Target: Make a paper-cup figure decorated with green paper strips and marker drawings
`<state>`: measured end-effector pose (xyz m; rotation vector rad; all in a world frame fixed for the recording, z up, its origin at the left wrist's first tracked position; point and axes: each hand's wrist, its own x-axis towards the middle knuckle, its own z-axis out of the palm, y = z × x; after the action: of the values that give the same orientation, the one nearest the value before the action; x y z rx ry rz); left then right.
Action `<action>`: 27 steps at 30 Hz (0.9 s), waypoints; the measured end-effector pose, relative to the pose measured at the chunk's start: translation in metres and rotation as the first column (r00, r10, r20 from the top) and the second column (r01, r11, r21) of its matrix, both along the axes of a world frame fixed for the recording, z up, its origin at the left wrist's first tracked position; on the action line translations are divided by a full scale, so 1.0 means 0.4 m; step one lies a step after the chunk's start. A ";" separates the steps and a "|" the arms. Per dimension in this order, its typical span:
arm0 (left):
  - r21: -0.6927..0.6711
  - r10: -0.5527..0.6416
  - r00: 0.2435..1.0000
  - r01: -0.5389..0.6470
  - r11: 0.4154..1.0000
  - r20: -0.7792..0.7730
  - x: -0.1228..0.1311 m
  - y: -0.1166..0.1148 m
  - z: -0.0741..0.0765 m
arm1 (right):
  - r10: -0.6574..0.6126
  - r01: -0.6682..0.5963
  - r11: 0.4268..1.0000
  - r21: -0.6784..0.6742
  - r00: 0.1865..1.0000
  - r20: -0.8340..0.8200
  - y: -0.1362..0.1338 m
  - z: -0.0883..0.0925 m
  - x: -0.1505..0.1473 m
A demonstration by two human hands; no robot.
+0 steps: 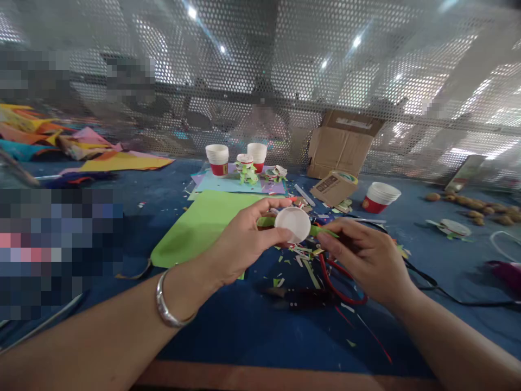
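Observation:
My left hand (240, 239) grips a small paper cup (293, 224) with its white base turned toward me, thumb and fingers wrapped round its side. A green paper strip (321, 231) runs round the cup and out to the right. My right hand (366, 258) pinches that strip just right of the cup. Both hands hover over the blue table (252, 326). Red-handled scissors (340, 288) lie on the table under my right hand, among paper scraps.
A green paper sheet (199, 228) lies left of the hands. Stacked paper cups (217, 158) and decorated cups (246, 168) stand behind on pastel sheets. A cardboard box (342, 144), a tape box (334, 187), another cup stack (380, 196) and a black cable (448, 296) lie right. Perforated screen behind.

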<state>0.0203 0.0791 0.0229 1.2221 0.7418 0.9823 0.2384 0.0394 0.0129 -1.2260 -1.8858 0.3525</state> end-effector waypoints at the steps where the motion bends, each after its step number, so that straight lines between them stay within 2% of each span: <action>1: 0.001 0.017 1.000 -0.017 1.000 0.006 0.001 -0.001 0.001 | -0.008 0.008 1.000 -0.008 1.000 -0.006 0.000 0.000 0.001; 4: -0.055 0.036 0.998 -0.033 0.998 0.051 0.005 -0.004 0.001 | -0.027 0.026 0.999 -0.034 0.999 -0.029 0.001 0.003 0.000; 9: -0.173 0.005 0.998 0.006 0.985 0.063 0.017 -0.012 -0.004 | 0.000 -0.006 0.993 -0.118 0.999 -0.054 0.006 0.006 -0.002; 15: -0.228 0.094 0.989 -0.065 0.972 0.118 0.017 -0.004 0.002 | 0.006 -0.026 0.984 -0.179 0.994 -0.110 0.007 0.003 0.003; 21: -0.187 0.085 0.994 -0.071 0.980 0.068 0.015 -0.005 0.002 | 0.031 -0.070 0.976 -0.204 0.981 -0.191 0.010 0.004 -0.003; 27: -0.020 0.051 0.996 -0.049 0.999 0.080 0.019 -0.014 -0.010 | 0.027 -0.068 0.975 -0.212 0.982 -0.187 0.010 0.002 0.000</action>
<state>0.0281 0.0736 0.0189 1.1470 0.7194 1.0578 0.2385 0.0435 0.0137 -1.2461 -1.7539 0.6906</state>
